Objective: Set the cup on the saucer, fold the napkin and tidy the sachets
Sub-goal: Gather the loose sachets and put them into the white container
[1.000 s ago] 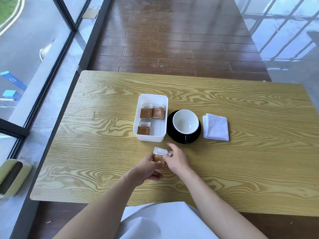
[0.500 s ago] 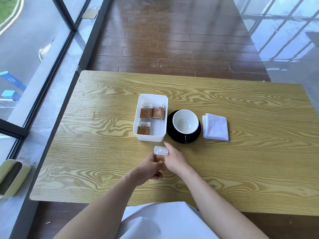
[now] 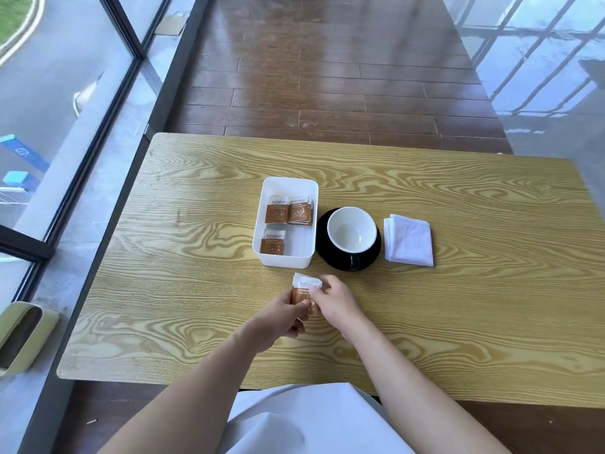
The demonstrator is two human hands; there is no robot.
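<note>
A white cup (image 3: 352, 231) stands on a black saucer (image 3: 324, 253) at the table's middle. To its right lies a folded white napkin (image 3: 409, 240). Left of the saucer is a white tray (image 3: 307, 188) with several brown-and-white sachets (image 3: 276, 211) inside. Just in front of the tray, a small stack of sachets (image 3: 304, 288) is held between both hands: my left hand (image 3: 283, 319) pinches its lower left part, and my right hand (image 3: 337, 301) pinches its right edge. The lower part of the stack is hidden by my fingers.
The wooden table (image 3: 474, 306) runs along a glass wall on the left. A pale green bin (image 3: 19, 335) sits on the floor by the table's near left corner. Dark plank flooring lies beyond the far edge.
Both hands and the sachets they hold have shifted slightly toward the tray. Cup, saucer, napkin and tray have not moved.
</note>
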